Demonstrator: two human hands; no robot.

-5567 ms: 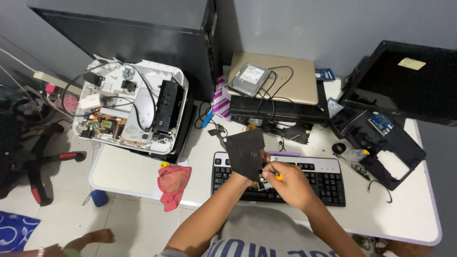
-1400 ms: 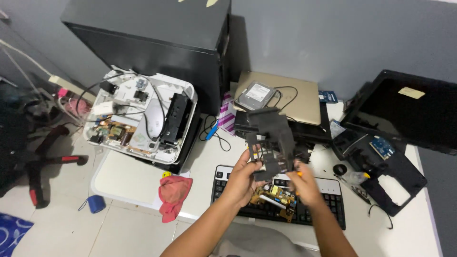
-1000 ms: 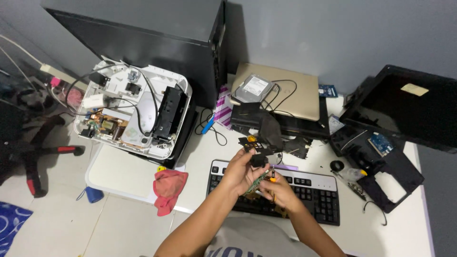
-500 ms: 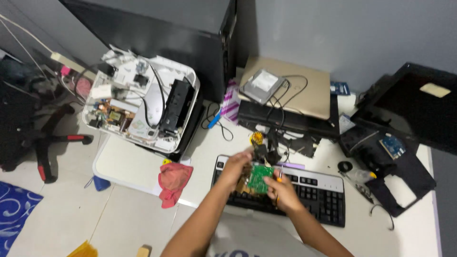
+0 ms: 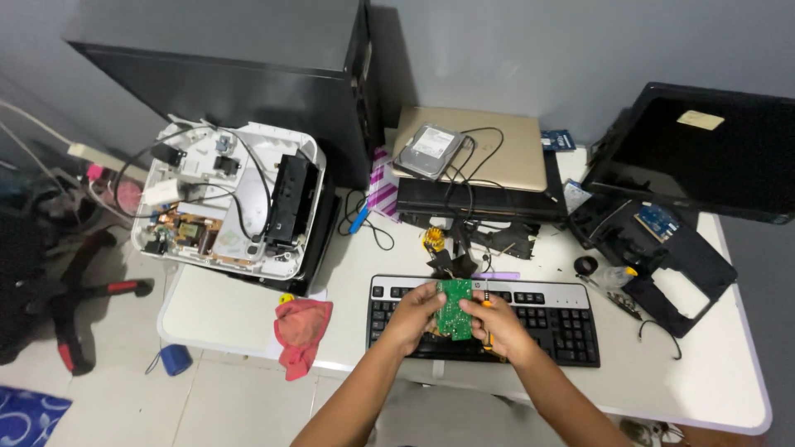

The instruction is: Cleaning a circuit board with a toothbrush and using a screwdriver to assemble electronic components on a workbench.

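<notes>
Green rectangular circuit board sits low in mid-frame over the black-and-silver keyboard, pinched at its edges by left hand and right hand fingers, closed around it.

free: desk front-right corner + front-left edge by red rag | blocked: keyboard mid-front, opened printer left, laptops/cables at back
</notes>
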